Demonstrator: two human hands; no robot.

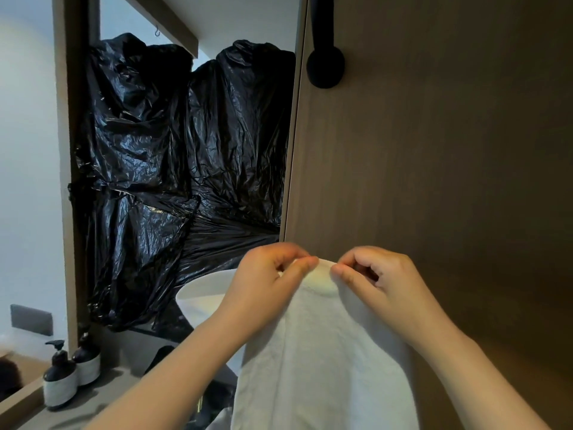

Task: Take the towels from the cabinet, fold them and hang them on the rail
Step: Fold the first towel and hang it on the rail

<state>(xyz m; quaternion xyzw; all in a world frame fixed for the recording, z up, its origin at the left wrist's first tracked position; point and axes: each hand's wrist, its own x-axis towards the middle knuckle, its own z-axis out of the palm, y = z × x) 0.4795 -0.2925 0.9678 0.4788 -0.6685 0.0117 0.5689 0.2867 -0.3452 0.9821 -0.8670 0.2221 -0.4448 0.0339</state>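
A white towel [322,361] hangs down in front of me, held up by its top edge. My left hand [266,283] pinches that edge between thumb and fingers on the left. My right hand [375,280] pinches the same edge just to the right, the two hands almost touching. High on the brown wooden panel [449,150] sits a black rail mount [325,68], well above both hands. The towel's lower part runs out of the frame.
Black plastic sheeting [186,169] covers the wall area to the left. Below it stands a white basin [201,293] on a grey counter [93,395], with two dark pump bottles [60,377] at the counter's left end.
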